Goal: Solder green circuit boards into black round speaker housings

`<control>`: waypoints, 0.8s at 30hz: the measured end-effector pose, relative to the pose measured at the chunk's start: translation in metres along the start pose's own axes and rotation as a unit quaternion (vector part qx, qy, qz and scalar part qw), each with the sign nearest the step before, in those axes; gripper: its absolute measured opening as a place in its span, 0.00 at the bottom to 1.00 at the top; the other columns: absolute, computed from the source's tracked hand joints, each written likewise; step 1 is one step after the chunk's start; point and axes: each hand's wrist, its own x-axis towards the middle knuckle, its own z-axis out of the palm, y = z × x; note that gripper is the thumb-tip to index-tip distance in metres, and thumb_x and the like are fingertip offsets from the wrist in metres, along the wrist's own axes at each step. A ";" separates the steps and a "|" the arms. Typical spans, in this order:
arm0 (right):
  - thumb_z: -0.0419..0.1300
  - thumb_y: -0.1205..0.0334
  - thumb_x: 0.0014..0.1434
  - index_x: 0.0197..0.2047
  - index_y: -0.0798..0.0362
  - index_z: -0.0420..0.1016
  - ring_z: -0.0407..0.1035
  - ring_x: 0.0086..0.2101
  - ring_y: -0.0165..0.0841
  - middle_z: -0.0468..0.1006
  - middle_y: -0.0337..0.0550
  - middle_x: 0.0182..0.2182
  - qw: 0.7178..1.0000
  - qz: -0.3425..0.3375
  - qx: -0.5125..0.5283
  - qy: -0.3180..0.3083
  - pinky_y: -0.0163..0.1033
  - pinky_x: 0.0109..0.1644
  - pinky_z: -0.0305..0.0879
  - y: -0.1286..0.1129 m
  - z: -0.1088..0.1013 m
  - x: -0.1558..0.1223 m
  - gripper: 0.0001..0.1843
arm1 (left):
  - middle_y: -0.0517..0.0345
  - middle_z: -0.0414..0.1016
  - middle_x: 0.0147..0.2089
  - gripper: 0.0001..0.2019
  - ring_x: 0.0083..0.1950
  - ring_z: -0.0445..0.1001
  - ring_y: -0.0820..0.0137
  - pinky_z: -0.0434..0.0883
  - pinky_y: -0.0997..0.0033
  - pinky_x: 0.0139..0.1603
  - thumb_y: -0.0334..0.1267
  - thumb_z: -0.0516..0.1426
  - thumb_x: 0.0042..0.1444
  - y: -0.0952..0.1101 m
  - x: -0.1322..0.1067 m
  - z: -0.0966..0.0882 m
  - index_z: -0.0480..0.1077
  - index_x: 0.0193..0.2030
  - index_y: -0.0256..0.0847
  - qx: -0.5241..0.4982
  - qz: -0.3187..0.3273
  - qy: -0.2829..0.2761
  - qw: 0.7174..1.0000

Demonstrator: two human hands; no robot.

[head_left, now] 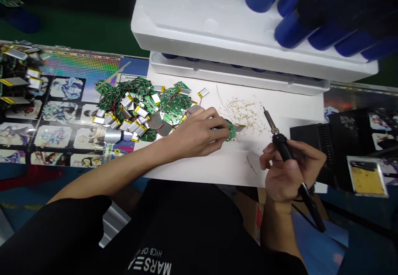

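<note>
My right hand (289, 167) grips a black soldering iron (282, 145), its metal tip pointing up and to the left above the white work surface. Over the middle of that surface, my left hand (207, 133) has its fingers curled around a green circuit board (231, 131), which is partly hidden beneath them. A small battery cell (239, 128) lies at the board's right edge. Just left of my left hand spreads a pile of green circuit boards (174, 103) with silver, yellow-ended battery cells (141, 111) on thin wires.
Yellowish crumbs (245, 111) litter the white sheet (217, 168). White foam trays (199, 30) with blue cylinders (290, 30) stand at the back. On the right are a black box (314, 142) and a yellow sponge in a tray (368, 177). More battery cells (15, 82) lie far left.
</note>
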 end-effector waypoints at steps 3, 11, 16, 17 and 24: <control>0.68 0.60 0.61 0.41 0.54 0.80 0.72 0.18 0.32 0.79 0.37 0.25 0.998 -0.037 -0.034 0.029 0.32 0.13 0.62 -0.008 -0.011 -0.003 0.08 | 0.55 0.84 0.51 0.11 0.51 0.72 0.62 0.64 0.59 0.49 0.35 0.54 0.75 0.000 0.001 -0.001 0.78 0.44 0.43 0.008 0.004 0.006 1.000; 0.70 0.63 0.62 0.38 0.52 0.84 0.74 0.17 0.30 0.84 0.39 0.29 0.991 -0.040 -0.120 -0.046 0.34 0.13 0.68 -0.012 -0.031 -0.029 0.02 | 0.56 0.85 0.52 0.11 0.51 0.72 0.62 0.63 0.59 0.49 0.35 0.54 0.75 0.001 0.001 0.000 0.78 0.44 0.43 0.021 0.007 0.013 1.000; 0.69 0.63 0.62 0.42 0.48 0.84 0.78 0.22 0.33 0.85 0.39 0.30 0.969 -0.088 -0.201 -0.111 0.36 0.19 0.73 -0.006 -0.035 -0.030 0.04 | 0.55 0.84 0.52 0.11 0.51 0.72 0.62 0.64 0.59 0.49 0.35 0.54 0.75 0.001 0.001 0.000 0.78 0.44 0.43 0.017 0.004 0.009 1.000; 0.70 0.62 0.62 0.42 0.48 0.84 0.78 0.22 0.34 0.86 0.39 0.30 0.966 -0.094 -0.212 -0.113 0.37 0.20 0.74 -0.005 -0.035 -0.030 0.05 | 0.55 0.84 0.52 0.10 0.51 0.72 0.62 0.64 0.59 0.49 0.35 0.55 0.75 0.001 0.000 0.001 0.78 0.44 0.43 0.017 0.002 0.007 1.000; 0.70 0.61 0.62 0.43 0.47 0.82 0.78 0.22 0.34 0.85 0.37 0.30 0.955 -0.130 -0.234 -0.129 0.41 0.25 0.79 -0.012 -0.027 -0.024 0.05 | 0.55 0.84 0.52 0.10 0.51 0.71 0.62 0.66 0.60 0.50 0.36 0.55 0.75 0.002 -0.001 0.003 0.78 0.44 0.43 0.020 0.004 0.018 1.000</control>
